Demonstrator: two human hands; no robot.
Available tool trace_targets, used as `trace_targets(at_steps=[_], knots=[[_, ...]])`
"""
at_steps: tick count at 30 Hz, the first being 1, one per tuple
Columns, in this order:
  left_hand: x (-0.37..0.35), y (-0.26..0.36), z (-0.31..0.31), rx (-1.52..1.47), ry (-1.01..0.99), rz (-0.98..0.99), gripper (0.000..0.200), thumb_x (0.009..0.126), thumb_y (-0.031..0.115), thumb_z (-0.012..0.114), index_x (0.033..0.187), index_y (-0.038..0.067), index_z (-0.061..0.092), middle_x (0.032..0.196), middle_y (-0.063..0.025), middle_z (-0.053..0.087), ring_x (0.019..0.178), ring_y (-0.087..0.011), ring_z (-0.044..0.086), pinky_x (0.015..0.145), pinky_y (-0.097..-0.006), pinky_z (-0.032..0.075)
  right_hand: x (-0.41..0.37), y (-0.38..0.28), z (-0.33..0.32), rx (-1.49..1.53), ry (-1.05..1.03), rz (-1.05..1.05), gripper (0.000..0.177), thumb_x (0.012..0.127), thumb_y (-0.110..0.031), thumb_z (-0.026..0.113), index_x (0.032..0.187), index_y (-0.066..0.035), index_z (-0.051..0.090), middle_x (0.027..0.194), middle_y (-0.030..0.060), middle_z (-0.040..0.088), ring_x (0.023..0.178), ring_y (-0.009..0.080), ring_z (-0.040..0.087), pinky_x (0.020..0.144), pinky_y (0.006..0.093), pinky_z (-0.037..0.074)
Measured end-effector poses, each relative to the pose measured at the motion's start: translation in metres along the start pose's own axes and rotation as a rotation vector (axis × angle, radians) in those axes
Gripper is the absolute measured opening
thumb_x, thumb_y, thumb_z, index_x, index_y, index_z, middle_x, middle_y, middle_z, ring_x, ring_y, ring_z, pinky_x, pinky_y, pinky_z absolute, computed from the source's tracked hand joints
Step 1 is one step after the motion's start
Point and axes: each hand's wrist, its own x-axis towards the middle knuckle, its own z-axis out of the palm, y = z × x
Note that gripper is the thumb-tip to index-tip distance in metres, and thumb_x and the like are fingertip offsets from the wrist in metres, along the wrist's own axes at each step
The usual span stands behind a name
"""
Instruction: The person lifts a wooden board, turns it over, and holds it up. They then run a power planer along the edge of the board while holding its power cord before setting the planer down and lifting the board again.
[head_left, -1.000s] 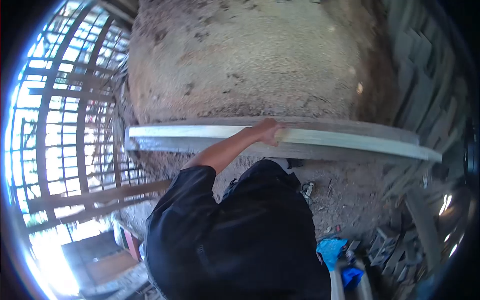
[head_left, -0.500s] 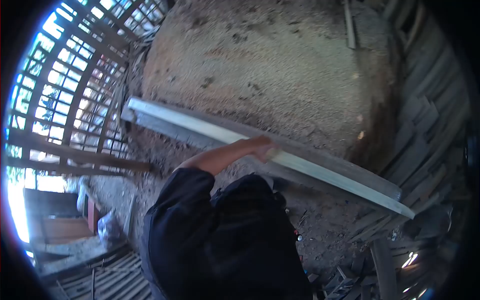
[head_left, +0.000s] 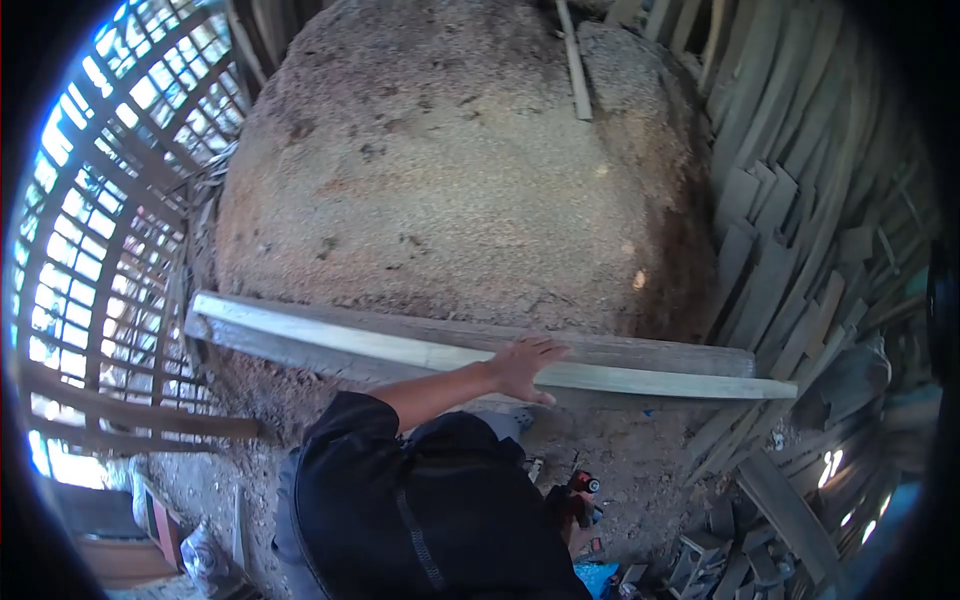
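While L hand [head_left: 519,370] is splayed over pale batten [head_left: 660,380], R hand [head_left: 579,538] — pt. hidden — grips drill [head_left: 580,486].

Lies as a grey beam [head_left: 650,353] across the middle of the frame, carrying a pale strip [head_left: 440,355] lengthwise. Spreads below as dirt floor [head_left: 640,475], holding wood offcuts [head_left: 765,565] lower right, a plastic bag [head_left: 205,555] lower left.

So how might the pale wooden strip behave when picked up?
Probably light for its length, since the pale strip looks slender. Lifted by one end, it may flex, being long. Its right end juts past the grey beam, so pressing there might tip it.
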Motion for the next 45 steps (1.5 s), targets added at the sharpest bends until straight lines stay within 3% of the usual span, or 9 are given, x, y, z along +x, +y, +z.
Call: trace_targets(at_steps=[5, 7, 14, 19, 25, 28, 35, 38, 45], knots=[[0.051, 0.013, 0.037, 0.11, -0.073, -0.126, 0.099, 0.077, 0.059, 0.071, 0.153, 0.008, 0.032, 0.152, -0.0166, 0.042, 0.143, -0.0365, 0.036, 0.118, -0.0539, 0.024, 0.038, -0.018, -0.037, 0.013, -0.036, -0.212, 0.026, 0.08, -0.017, 0.071, 0.095, 0.002, 0.062, 0.071, 0.0074, 0.063, 0.053, 0.0164, 0.054, 0.053, 0.0357, 0.045], [0.057, 0.015, 0.041, 0.074, -0.071, -0.117, 0.097, 0.078, 0.057, 0.072, 0.153, 0.009, 0.033, 0.151, -0.0166, 0.042, 0.142, -0.0353, 0.037, 0.118, -0.0529, 0.025, 0.038, -0.048, -0.046, -0.31, 0.191, -0.043, 0.034, 0.077, -0.022, 0.075, 0.095, 0.004, 0.064, 0.079, 0.0094, 0.065, 0.064, 0.0171, 0.055, 0.065, 0.0376, 0.047], [0.061, 0.021, 0.025, -0.03, -0.149, -0.178, 0.081, 0.076, 0.044, 0.076, 0.145, 0.013, 0.044, 0.14, -0.014, 0.056, 0.131, -0.0323, 0.053, 0.109, -0.0485, 0.042, 0.105, -0.024, -0.102, -0.249, 0.107, 0.042, 0.03, 0.077, -0.018, 0.075, 0.096, 0.003, 0.067, 0.088, 0.0104, 0.069, 0.081, 0.0203, 0.062, 0.075, 0.0383, 0.05], [0.066, 0.024, 0.02, 0.015, -0.162, -0.297, 0.074, 0.076, 0.041, 0.076, 0.141, 0.019, 0.049, 0.136, -0.0123, 0.06, 0.127, -0.0316, 0.056, 0.103, -0.0464, 0.048, 0.108, -0.135, -0.125, -0.121, 0.254, 0.173, 0.023, 0.081, -0.015, 0.073, 0.098, 0.0, 0.074, 0.09, 0.0063, 0.074, 0.083, 0.0129, 0.067, 0.074, 0.0298, 0.052], [0.062, 0.025, 0.025, -0.041, -0.106, -0.303, 0.073, 0.075, 0.041, 0.076, 0.139, 0.017, 0.05, 0.124, -0.0139, 0.066, 0.116, -0.0348, 0.063, 0.098, -0.0469, 0.051, 0.166, -0.152, -0.158, -0.036, 0.297, 0.149, 0.014, 0.082, -0.011, 0.071, 0.094, -0.003, 0.071, 0.079, 0.0041, 0.069, 0.069, 0.014, 0.065, 0.062, 0.0303, 0.051], [0.059, 0.026, 0.035, 0.047, -0.113, -0.331, 0.08, 0.074, 0.047, 0.075, 0.142, 0.016, 0.048, 0.128, -0.0158, 0.064, 0.118, -0.0353, 0.061, 0.1, -0.0463, 0.05, 0.215, -0.147, -0.174, -0.072, 0.203, 0.163, 0.014, 0.082, -0.011, 0.07, 0.093, -0.003, 0.07, 0.078, 0.004, 0.068, 0.068, 0.014, 0.064, 0.061, 0.0304, 0.051], [0.068, 0.089, 0.06, 0.36, 0.421, -0.292, 0.095, 0.078, 0.067, 0.068, 0.147, 0.007, 0.042, 0.145, -0.0165, 0.051, 0.135, -0.0339, 0.047, 0.117, -0.052, 0.03, 0.35, -0.126, -0.267, -0.194, -0.115, 0.106, 0.012, 0.082, -0.011, 0.07, 0.092, -0.004, 0.069, 0.076, 0.0036, 0.067, 0.066, 0.0141, 0.063, 0.059, 0.0306, 0.05], [0.113, 0.18, 0.102, 0.331, 0.502, -0.624, 0.098, 0.083, 0.072, 0.06, 0.15, 0.004, 0.037, 0.153, -0.0217, 0.04, 0.144, -0.0372, 0.034, 0.121, -0.0541, 0.02, 0.407, -0.135, -0.326, -0.268, -0.256, 0.072, 0.012, 0.082, -0.01, 0.07, 0.092, -0.004, 0.069, 0.075, 0.0034, 0.066, 0.065, 0.0141, 0.062, 0.059, 0.0307, 0.05], [0.209, 0.244, 0.186, 0.415, 0.485, -0.772, 0.111, 0.084, 0.08, 0.048, 0.155, -0.001, 0.022, 0.163, -0.0238, 0.018, 0.152, -0.0423, 0.011, 0.121, -0.0585, 0.01, 0.517, -0.154, -0.367, -0.341, -0.464, 0.051, 0.01, 0.082, -0.01, 0.069, 0.091, -0.005, 0.068, 0.073, 0.003, 0.065, 0.062, 0.0142, 0.061, 0.057, 0.031, 0.049]])
